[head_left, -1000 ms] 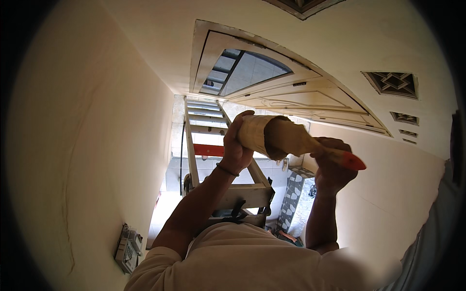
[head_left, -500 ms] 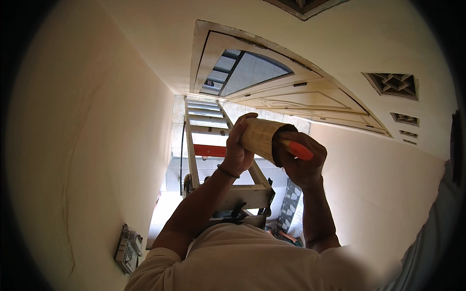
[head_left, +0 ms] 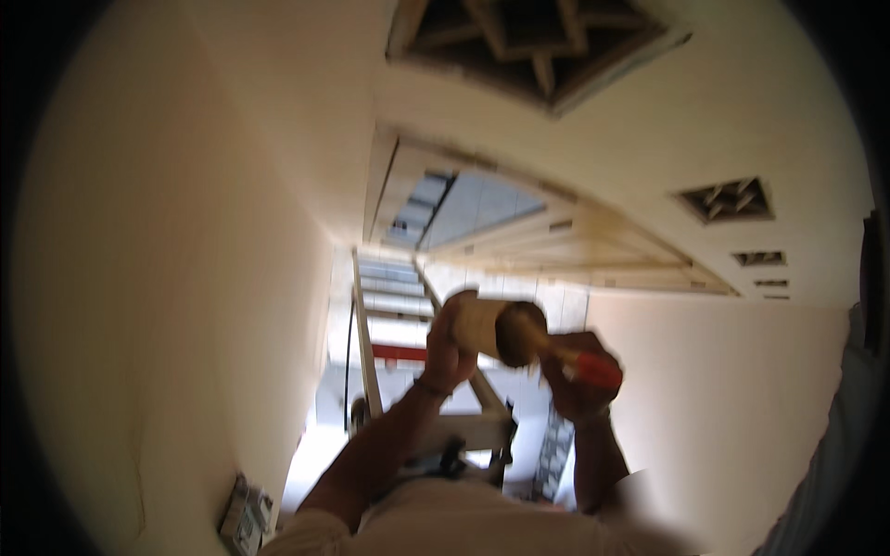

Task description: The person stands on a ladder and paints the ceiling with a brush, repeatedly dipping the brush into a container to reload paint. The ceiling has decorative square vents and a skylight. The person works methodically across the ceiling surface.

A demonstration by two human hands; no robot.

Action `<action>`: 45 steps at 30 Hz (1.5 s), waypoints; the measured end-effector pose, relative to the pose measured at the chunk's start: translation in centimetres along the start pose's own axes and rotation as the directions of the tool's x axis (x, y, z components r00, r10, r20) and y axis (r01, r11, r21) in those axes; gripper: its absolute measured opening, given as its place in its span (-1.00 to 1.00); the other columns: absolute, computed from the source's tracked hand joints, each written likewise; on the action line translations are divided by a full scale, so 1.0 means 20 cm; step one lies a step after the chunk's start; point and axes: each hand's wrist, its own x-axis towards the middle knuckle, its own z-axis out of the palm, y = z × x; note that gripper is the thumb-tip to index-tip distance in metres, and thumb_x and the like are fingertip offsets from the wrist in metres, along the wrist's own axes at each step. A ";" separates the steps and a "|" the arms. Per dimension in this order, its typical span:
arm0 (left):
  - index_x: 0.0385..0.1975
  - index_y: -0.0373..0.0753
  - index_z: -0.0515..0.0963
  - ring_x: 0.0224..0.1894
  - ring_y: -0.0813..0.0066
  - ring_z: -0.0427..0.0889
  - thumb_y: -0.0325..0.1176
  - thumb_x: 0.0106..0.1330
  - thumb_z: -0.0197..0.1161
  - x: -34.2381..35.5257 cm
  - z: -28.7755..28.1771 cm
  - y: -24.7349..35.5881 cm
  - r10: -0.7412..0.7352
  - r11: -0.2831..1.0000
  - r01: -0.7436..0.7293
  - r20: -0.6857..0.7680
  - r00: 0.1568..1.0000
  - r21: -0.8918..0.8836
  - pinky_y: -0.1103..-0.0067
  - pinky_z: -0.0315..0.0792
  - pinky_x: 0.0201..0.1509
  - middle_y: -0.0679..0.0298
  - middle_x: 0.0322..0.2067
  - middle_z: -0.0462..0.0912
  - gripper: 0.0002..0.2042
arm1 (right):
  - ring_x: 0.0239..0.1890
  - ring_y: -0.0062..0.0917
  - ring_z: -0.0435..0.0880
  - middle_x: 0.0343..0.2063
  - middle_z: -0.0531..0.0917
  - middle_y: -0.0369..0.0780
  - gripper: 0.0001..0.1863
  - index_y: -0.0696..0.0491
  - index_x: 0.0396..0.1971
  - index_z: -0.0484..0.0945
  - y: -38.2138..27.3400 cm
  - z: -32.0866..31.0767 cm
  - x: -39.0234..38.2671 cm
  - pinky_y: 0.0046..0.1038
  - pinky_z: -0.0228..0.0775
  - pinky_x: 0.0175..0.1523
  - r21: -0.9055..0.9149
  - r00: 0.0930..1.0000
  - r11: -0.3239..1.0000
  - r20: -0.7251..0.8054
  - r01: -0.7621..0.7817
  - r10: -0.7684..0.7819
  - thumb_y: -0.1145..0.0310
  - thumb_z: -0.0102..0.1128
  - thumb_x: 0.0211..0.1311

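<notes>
My left hand (head_left: pixel 448 347) is closed round a tan cylinder (head_left: pixel 477 324), like a paper roll or container, with its dark open end facing right. My right hand (head_left: pixel 579 389) grips a brush-like tool (head_left: pixel 598 371) by its red-tipped handle; the tool's pale shaft runs into the cylinder's mouth, so its far part is hidden. Both hands are over an aluminium ladder (head_left: pixel 366 334) with a red step (head_left: pixel 399 353). The picture is blurred by motion.
A bare wall (head_left: pixel 158 324) stands at my left, with a small grey box (head_left: pixel 241 519) low on it. Ahead are a cream door (head_left: pixel 630 259) with a glazed panel and diamond-shaped vents (head_left: pixel 723 199). Another wall (head_left: pixel 705 389) and a tiled floor (head_left: pixel 547 287) lie beyond.
My right hand moved leftward with the tool, pushing it further into the cylinder. The view has since shifted, so wall, door, ladder and hands sit lower, with more of the top vent showing.
</notes>
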 end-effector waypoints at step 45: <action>0.31 -0.16 0.41 0.15 0.02 0.63 0.18 0.52 -0.04 -0.02 0.10 0.11 -0.147 0.988 0.147 0.001 0.989 -0.054 0.10 0.60 0.18 0.00 0.12 0.62 -0.40 | -0.05 -0.47 0.74 -0.10 0.76 -0.19 -0.62 0.10 0.15 0.57 0.33 0.16 -0.09 -0.38 0.66 0.02 0.571 0.847 -0.820 0.417 0.039 0.331 0.23 0.15 0.46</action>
